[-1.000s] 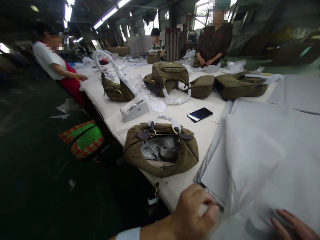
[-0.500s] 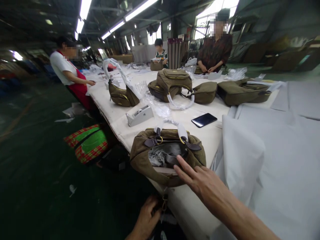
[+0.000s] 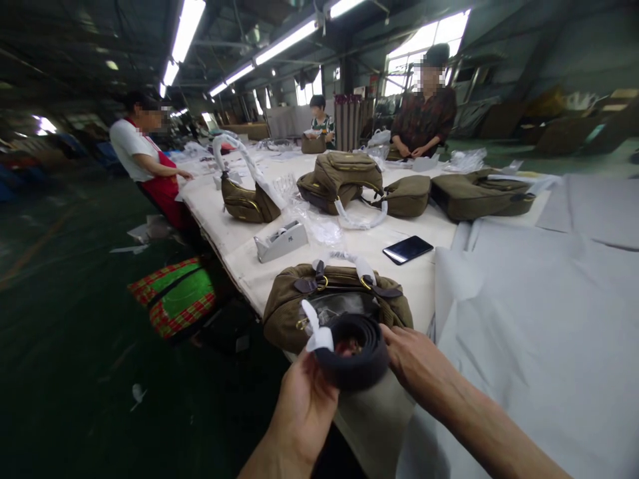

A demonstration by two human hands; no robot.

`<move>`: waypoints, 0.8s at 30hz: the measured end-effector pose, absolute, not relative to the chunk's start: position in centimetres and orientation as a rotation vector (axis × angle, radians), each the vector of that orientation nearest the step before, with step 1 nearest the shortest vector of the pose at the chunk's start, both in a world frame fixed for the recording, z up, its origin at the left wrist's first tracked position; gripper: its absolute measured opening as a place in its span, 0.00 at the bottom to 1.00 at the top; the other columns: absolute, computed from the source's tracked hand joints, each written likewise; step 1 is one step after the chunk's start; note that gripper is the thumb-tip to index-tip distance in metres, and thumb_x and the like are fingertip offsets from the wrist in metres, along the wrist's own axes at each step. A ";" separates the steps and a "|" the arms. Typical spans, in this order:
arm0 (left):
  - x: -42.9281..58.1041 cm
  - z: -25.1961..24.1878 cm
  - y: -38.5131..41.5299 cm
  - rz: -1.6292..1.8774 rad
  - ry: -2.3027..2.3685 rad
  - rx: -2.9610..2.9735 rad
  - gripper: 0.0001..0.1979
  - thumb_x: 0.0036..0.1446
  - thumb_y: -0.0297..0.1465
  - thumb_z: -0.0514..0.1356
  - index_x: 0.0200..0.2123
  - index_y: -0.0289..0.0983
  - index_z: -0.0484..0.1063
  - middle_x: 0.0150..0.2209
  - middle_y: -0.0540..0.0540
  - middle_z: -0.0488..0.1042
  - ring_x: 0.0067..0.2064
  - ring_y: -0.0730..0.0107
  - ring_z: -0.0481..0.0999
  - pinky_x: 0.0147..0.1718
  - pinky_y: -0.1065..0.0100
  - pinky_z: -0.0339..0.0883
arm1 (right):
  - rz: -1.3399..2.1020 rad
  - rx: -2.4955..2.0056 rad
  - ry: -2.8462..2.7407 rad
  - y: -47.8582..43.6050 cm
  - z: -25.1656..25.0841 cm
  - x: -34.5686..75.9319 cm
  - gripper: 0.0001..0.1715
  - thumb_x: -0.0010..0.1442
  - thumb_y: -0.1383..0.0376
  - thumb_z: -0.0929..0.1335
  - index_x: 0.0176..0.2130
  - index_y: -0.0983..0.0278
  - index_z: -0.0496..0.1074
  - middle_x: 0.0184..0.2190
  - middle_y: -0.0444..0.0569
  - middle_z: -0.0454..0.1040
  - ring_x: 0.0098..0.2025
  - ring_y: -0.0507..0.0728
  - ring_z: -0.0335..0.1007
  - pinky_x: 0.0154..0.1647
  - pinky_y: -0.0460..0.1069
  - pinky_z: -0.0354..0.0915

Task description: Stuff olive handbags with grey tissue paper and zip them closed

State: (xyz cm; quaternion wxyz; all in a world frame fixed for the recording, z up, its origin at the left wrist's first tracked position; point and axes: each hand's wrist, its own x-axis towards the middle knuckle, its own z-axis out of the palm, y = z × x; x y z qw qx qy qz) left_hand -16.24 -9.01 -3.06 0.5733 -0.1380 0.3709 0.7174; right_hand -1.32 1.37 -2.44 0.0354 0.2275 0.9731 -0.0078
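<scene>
A dark strap [image 3: 357,369], wound into a thick coil, is held up in front of me between both hands. My left hand [image 3: 307,396] grips its left side, next to a white wrapped end that sticks up. On the coil's right side my right hand [image 3: 417,359] closes its fingers, partly hidden behind it. Just beyond, an olive-brown handbag [image 3: 284,303] stands at the table's near edge with its mouth open and grey lining showing. White wrapping covers its handle [image 3: 365,267]. The coil hides the bag's front.
On the white table [image 3: 234,246] are a grey tape dispenser [image 3: 283,241], a phone [image 3: 408,249] and several olive bags [image 3: 349,176]. Grey sheeting [image 3: 539,319] covers the right side. Three people work around the far edges. A plaid bag [image 3: 174,293] lies on the floor at left.
My left hand has risen from below the table edge with the coiled strap. My right hand has moved from the bag's opening to the coil. The view has tilted up slightly.
</scene>
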 end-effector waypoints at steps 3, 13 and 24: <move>-14.9 -3.2 -6.4 1.814 0.869 -0.407 0.12 0.65 0.23 0.47 0.48 0.25 0.65 0.37 0.37 0.76 0.36 0.66 0.79 0.37 0.67 0.76 | 0.006 0.711 2.966 1.2 -2.3 -1.1 0.10 0.61 0.74 0.64 0.41 0.64 0.72 0.38 0.49 0.72 0.35 0.59 0.71 0.33 0.53 0.66; -17.8 -3.4 -5.0 1.183 1.948 1.619 0.24 0.57 0.31 0.58 0.56 0.33 0.62 0.59 0.39 0.62 0.61 0.58 0.59 0.62 0.57 0.54 | -0.045 0.743 2.902 1.1 -1.3 -1.1 0.11 0.63 0.72 0.63 0.44 0.63 0.70 0.40 0.48 0.72 0.36 0.59 0.71 0.34 0.53 0.64; -20.5 -2.7 1.2 0.123 2.096 2.146 0.15 0.49 0.20 0.57 0.42 0.32 0.73 0.40 0.38 0.75 0.47 0.50 0.71 0.48 0.53 0.67 | -0.080 0.804 2.946 1.3 -1.4 -0.9 0.08 0.64 0.70 0.62 0.42 0.63 0.68 0.39 0.48 0.71 0.36 0.58 0.70 0.33 0.53 0.63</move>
